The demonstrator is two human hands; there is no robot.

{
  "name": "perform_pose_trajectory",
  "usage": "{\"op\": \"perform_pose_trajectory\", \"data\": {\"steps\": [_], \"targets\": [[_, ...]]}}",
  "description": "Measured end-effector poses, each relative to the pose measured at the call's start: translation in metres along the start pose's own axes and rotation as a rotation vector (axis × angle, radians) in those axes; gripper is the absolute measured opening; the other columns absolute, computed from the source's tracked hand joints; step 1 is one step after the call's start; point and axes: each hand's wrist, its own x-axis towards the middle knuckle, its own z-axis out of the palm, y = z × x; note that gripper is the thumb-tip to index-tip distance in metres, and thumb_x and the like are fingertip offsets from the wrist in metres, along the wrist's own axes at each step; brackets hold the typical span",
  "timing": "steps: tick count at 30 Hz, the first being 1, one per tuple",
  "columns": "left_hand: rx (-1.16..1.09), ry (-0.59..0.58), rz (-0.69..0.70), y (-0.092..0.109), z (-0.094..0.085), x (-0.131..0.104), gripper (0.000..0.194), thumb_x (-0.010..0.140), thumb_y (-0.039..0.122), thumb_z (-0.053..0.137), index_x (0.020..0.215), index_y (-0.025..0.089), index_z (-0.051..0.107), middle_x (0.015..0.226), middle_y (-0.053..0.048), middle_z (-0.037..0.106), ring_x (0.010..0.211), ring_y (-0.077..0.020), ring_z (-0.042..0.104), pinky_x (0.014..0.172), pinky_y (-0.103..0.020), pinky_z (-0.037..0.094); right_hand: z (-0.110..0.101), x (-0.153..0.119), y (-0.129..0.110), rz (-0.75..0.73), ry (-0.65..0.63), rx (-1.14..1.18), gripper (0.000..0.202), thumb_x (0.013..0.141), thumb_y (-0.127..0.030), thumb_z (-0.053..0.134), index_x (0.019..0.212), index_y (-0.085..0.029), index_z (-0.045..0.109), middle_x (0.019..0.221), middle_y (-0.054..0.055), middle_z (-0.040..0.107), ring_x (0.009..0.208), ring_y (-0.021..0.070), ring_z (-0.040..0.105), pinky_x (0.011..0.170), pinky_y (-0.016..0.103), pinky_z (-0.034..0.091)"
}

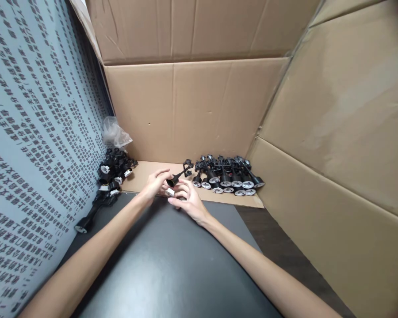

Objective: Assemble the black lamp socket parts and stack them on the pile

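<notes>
Both the left hand (155, 183) and the right hand (189, 203) pinch a black plastic funnel-shaped socket part (177, 177) with curled fingers, beside a neat row of matching black parts (228, 176).

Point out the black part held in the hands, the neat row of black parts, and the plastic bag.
Black part (177, 176), head view: its stem.
Row of parts (230, 179), head view: the middle.
Plastic bag (115, 132), head view: its crumpled middle.

Black mat (172, 265) open; parts heap (111, 176) left, parts row (228, 176) ahead, cardboard wall (334, 154) right.
</notes>
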Motion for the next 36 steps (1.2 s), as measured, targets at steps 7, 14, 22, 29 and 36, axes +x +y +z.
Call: {"op": "perform_pose_trajectory", "data": {"steps": [7,14,22,29,36], "targets": [[-0.239,0.121,0.157,-0.038,0.016,-0.009,0.065,0.078,0.041,0.065,0.137,0.017,0.052,0.083,-0.004,0.066,0.061,-0.0109,0.059,0.056,-0.022,0.049,0.001,0.002,0.008,-0.039,0.121,-0.014,0.061,0.063,-0.039,0.081,0.108,-0.025,0.041,0.093,0.001,0.062,0.082,0.0184,0.065,0.058,0.028,0.052],[-0.022,0.117,0.305,-0.043,0.015,-0.009,0.047,0.089,0.048,0.054,0.128,0.022,0.059,0.127,-0.009,0.061,0.089,-0.0180,0.064,0.070,-0.026,0.052,-0.002,0.006,0.013,-0.052,0.151,0.040,0.058,0.056,-0.043,0.085,0.087,-0.025,0.040,0.087,0.000,0.064,0.085,0.0194,0.068,0.082,0.037,0.054],[-0.014,0.084,0.329,-0.047,0.015,-0.009,0.054,0.089,0.056,0.052,0.126,0.018,0.056,0.084,-0.004,0.061,0.066,-0.0138,0.056,0.059,-0.024,0.048,-0.002,0.006,0.012,-0.083,0.149,-0.048,0.046,0.067,-0.057,0.075,0.084,-0.022,0.051,0.085,0.001,0.061,0.070,0.0142,0.061,0.058,0.025,0.047],[-0.011,0.013,0.321,-0.045,0.014,-0.011,0.056,0.086,0.050,0.057,0.132,0.018,0.050,0.085,-0.004,0.063,0.072,-0.0158,0.060,0.063,-0.025,0.048,-0.006,0.004,0.008,-0.155,0.201,-0.090,0.041,0.073,-0.058,0.070,0.085,-0.021,0.060,0.083,0.004,0.065,0.072,0.0168,0.062,0.057,0.026,0.046],[0.006,-0.029,0.334,-0.042,0.016,-0.016,0.059,0.078,0.037,0.062,0.132,0.016,0.050,0.085,-0.004,0.064,0.075,-0.0167,0.061,0.060,-0.024,0.047,-0.006,0.005,0.006,-0.148,0.258,-0.007,0.045,0.067,-0.058,0.074,0.086,-0.021,0.059,0.078,0.003,0.065,0.066,0.0170,0.063,0.057,0.029,0.050]]}}
